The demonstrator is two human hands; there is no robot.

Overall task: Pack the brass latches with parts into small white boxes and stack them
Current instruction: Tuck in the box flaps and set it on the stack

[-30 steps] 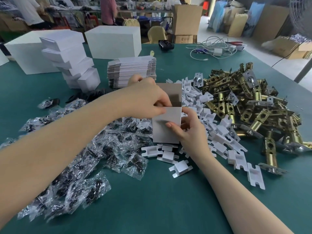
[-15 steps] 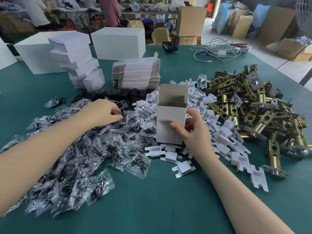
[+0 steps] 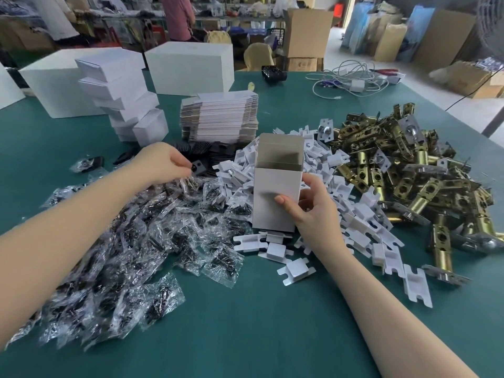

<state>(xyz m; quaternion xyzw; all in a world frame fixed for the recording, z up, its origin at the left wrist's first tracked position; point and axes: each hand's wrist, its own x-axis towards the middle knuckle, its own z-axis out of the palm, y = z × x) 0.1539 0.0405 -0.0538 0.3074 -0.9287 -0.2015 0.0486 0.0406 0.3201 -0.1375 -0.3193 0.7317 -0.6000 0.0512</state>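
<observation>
An upright small white box (image 3: 275, 186) with its top flap open stands at the table's middle. My right hand (image 3: 313, 208) grips its right side, thumb on the front face. My left hand (image 3: 161, 165) is at the far edge of a heap of clear screw bags (image 3: 131, 241) and pinches a clear bag (image 3: 188, 182) with its fingertips, beside black plates (image 3: 215, 156). A pile of brass latches (image 3: 414, 175) lies to the right. White card inserts (image 3: 354, 214) are scattered between the box and the latches.
A leaning stack of packed white boxes (image 3: 122, 102) stands at the back left, with flat unfolded boxes (image 3: 221, 115) beside it. Two larger white cartons (image 3: 191, 66) and white cables (image 3: 351, 80) lie farther back. Green table surface (image 3: 245, 336) lies near me.
My left hand left the box's top flap and moved left to the bag heap, where it now pinches a bag. My right hand kept hold of the box.
</observation>
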